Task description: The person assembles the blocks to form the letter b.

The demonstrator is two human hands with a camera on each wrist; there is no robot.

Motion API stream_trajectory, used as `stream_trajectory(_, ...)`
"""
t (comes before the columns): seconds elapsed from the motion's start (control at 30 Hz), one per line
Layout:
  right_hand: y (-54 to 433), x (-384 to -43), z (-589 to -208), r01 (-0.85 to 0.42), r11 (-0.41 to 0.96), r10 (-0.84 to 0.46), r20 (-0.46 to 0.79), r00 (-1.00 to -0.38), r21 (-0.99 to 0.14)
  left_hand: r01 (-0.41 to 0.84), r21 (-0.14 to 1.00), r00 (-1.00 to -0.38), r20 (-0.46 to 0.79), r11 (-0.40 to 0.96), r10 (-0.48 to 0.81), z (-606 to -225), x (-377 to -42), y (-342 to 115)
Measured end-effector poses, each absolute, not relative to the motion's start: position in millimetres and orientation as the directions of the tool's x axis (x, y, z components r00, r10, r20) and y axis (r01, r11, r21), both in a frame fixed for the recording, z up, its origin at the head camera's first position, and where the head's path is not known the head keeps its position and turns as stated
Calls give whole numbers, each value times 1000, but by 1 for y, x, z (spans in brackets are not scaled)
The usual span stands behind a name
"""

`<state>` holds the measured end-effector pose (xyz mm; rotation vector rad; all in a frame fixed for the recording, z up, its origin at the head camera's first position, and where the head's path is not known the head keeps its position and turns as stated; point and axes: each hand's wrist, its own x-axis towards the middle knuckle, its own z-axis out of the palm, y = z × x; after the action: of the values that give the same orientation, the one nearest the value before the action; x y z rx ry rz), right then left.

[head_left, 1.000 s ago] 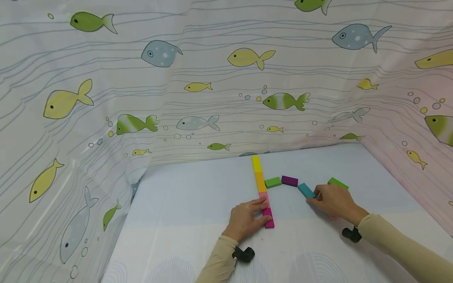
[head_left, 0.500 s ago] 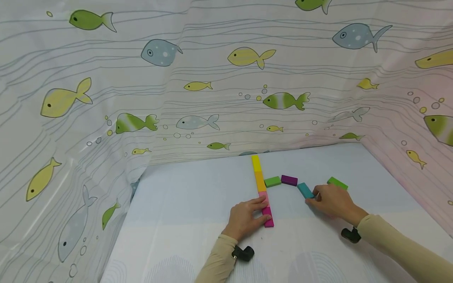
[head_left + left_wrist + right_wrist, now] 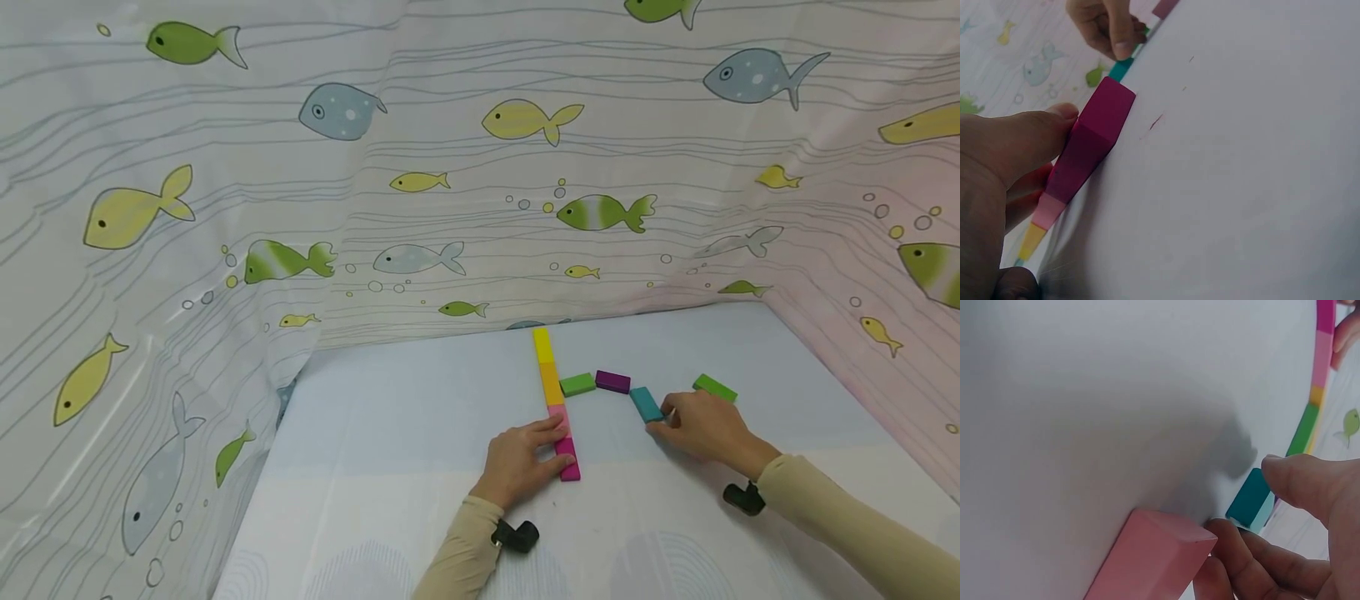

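A straight row of coloured blocks runs away across the table: a magenta block (image 3: 567, 460), a pink block (image 3: 558, 419), an orange block (image 3: 551, 383) and a yellow block (image 3: 543, 344). My left hand (image 3: 519, 461) rests against its near part, fingertips on the pink block, thumb at the magenta one. From the row's right side curve a green block (image 3: 578, 384), a purple block (image 3: 612, 382) and a teal block (image 3: 647, 405). My right hand (image 3: 705, 423) pinches the teal block's near end between thumb and fingers.
Behind the right hand lies another green block (image 3: 716, 387), partly covered. Another pink block (image 3: 1154, 556) shows beneath that hand in the right wrist view. A fish-patterned curtain (image 3: 450, 225) stands around the white table (image 3: 390, 417) at back and sides.
The teal block has turned slightly, its near end shifting a little left with the right hand. The left hand stays in place on the row.
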<state>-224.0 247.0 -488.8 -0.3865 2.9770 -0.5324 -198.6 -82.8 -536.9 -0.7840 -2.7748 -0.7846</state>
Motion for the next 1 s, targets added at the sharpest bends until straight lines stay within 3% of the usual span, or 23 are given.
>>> stream_trajectory(0.4,274,-229,-479,-211,919,-251,-83,-964,-332,515,442,-857,267,735,440,-535,-197,-82)
stream_trajectory(1.0,333,-238,-478,-151,953,-140,58,-988,-264,503,464,-864,254,729,435,-532,-197,-82)
